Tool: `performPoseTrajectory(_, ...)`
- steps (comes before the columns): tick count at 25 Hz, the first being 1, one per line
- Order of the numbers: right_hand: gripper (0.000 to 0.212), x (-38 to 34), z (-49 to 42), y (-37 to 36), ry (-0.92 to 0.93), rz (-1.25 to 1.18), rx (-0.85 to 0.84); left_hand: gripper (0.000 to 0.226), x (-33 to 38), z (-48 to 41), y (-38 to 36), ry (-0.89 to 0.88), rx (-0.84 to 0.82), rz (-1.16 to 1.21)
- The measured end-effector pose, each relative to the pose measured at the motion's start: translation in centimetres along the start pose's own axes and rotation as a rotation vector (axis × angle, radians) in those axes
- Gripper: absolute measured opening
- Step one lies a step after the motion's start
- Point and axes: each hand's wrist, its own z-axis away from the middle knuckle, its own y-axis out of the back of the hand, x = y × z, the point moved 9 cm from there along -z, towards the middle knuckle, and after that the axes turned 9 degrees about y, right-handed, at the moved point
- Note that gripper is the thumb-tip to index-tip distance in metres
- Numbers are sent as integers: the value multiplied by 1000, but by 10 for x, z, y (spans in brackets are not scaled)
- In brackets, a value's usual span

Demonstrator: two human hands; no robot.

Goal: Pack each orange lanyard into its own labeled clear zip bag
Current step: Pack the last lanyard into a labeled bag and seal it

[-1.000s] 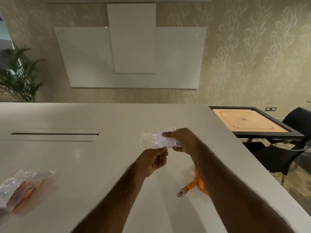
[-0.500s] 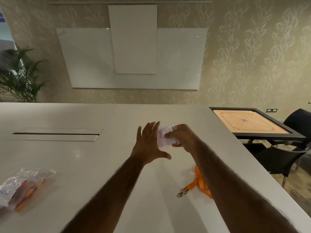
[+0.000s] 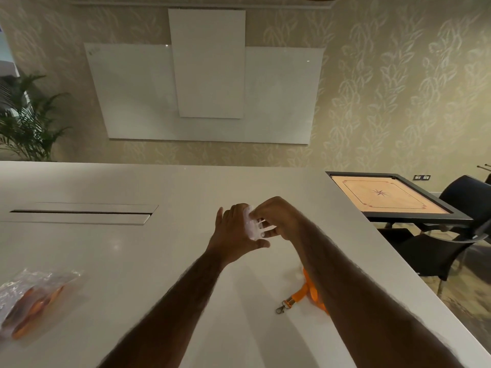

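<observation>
While both hands work above the pale, smooth surface [image 3: 132, 261], the head view shows a small clear zip bag [image 3: 253, 227] of thin, crinkled plastic with a white label patch, held in the air between them. The right hand [image 3: 277, 219] is on the bag's right side, its fingers [image 3: 261, 208] curled and pinching the plastic. The left hand [image 3: 233, 232] is on the bag's left side, its fingers [image 3: 235, 212] straight and spread against the bag, with the thumb stuck out below. Whether the bag's mouth is parted yet cannot be told.

Nearer the person than the bag and a little to its right, a loose orange fabric lanyard [image 3: 309, 290] with a metal swivel clip [image 3: 283, 307] lies on the surface, partly hidden under the right forearm. Far to the bag's left and nearer the person lies a heap of already packed clear bags [image 3: 29, 298] with orange showing through.

The likely troubles, as I judge them:
- The film is slippery and held mostly by one pinch, so a hard tug at the mouth could pull it free.
- The forearm passes over the lanyard and could drag it towards the surface edge that runs right of the bag.
- The bag looks small for the strap, and the clip could snag the zip track if the strap is pushed in unfolded.
</observation>
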Motion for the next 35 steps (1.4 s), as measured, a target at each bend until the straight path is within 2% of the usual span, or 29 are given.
performPoseTrajectory(4,25,0,5,-5,-44,131,-11,112,4,3,3,-11,40,41)
performPoseTrajectory(7,25,-4,13,-5,-41,107,-122,112,2,3,5,-4,40,126)
performPoseTrajectory(10,22,-12,15,-7,17,224,-169,105,0,4,1,15,20,214)
performPoseTrajectory(13,22,-17,17,-10,58,248,-215,107,-7,4,0,76,10,350)
performPoseTrajectory(15,23,-22,13,-7,144,316,-191,107,-6,2,-1,73,5,399)
performPoseTrajectory(19,38,-33,2,-4,317,653,-99,85,-9,1,-1,71,44,411)
performPoseTrajectory(21,39,-38,-1,0,377,722,-41,76,-14,3,-1,82,66,445)
performPoseTrajectory(24,30,-42,1,5,449,690,17,83,-16,3,-2,87,81,506)
performPoseTrajectory(27,16,-35,4,19,476,404,-46,91,-19,2,-5,98,56,522)
performPoseTrajectory(29,21,-13,3,46,374,133,-60,88,-21,1,-8,98,32,503)
performPoseTrajectory(30,23,6,2,64,283,116,-8,86,-22,1,-10,97,24,496)
performPoseTrajectory(31,25,28,2,84,167,218,62,86,-23,1,-11,96,15,495)
performPoseTrajectory(33,41,76,7,112,-99,665,131,86,-23,2,-16,90,-4,501)
performPoseTrajectory(35,66,116,18,107,-275,975,32,88,-19,3,-21,77,-20,509)
